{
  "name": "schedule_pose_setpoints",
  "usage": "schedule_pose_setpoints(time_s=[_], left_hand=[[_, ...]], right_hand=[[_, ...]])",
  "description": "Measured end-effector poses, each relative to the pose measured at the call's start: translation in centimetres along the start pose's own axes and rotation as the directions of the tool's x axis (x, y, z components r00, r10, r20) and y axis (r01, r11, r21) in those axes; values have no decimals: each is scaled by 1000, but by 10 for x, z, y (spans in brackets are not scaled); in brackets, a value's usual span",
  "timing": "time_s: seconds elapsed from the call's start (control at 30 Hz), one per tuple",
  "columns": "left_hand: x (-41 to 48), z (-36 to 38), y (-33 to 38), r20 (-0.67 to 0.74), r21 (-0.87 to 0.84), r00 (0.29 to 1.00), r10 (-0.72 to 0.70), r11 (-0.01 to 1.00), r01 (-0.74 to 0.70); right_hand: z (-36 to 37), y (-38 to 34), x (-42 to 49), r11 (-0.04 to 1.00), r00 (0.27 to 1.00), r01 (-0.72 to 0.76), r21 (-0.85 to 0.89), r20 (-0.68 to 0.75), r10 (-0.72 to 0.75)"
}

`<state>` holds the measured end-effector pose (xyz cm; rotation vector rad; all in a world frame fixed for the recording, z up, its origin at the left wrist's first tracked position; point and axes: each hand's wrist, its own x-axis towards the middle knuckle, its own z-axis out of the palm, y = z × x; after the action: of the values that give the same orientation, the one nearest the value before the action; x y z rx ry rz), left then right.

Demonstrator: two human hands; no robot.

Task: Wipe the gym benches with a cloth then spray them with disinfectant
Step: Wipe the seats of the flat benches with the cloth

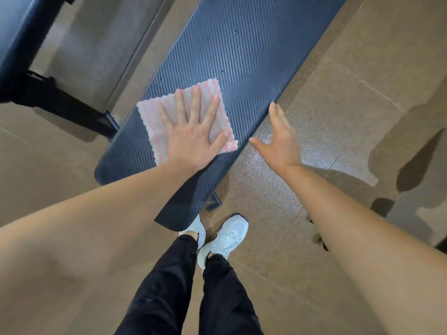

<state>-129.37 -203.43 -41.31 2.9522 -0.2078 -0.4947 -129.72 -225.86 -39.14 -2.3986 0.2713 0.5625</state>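
Padding of a second dark gym bench (14, 32) fills the upper left corner, with its black metal frame (60, 102) running down to the brown tiled floor (48, 165).

To the right of that frame, a square pink-and-white striped cloth with scalloped edges (150, 117) lies flat on the near part of the long dark blue bench pad with a woven carbon-fibre texture (242, 56). The pad stretches diagonally from the lower middle toward the upper right. The cloth sits slightly left of the pad's centre line, one corner pointing up the pad and another reaching toward the pad's right edge.

The left hand (191, 139) presses palm-down on the cloth, its fingers straight and spread wide, grasping nothing. The thumb lies out to the right over the cloth's lower right corner.

Below the pad's near end stand two white trainers (229, 238) under black trousers (217, 298).

Just right of the pad, the right hand (280, 139) is held out over the speckled floor beside the pad's right edge. Its fingers are straight and released, the thumb is spread toward the pad, and it holds nothing. Its fingertips reach the pad's rim, though whether they touch it cannot be told.

Dark shadows (416, 165) fall across the tiles at the far right.
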Motion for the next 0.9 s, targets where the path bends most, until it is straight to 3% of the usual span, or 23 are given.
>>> schedule_pose_setpoints(time_s=[0.17, 0.43, 0.63, 0.9], left_hand=[[-20, 10, 25, 37, 71, 958, 284, 955, -286], [16, -6, -4, 17, 126, 873, 487, 865, -485], [86, -31, -28, -25, 26, 971, 237, 971, -236], [112, -43, -7, -13, 17, 999, -37, 999, 38]], right_hand=[[-19, 1, 6, 977, 995, 13, -211, 97, 8], [-47, -17, 14, 857, 971, 115, -502, 238, 10], [-45, -31, 17, 797, 969, 98, -596, 240, 60], [-61, -7, 27, 836, 939, 203, -509, 342, -19]])
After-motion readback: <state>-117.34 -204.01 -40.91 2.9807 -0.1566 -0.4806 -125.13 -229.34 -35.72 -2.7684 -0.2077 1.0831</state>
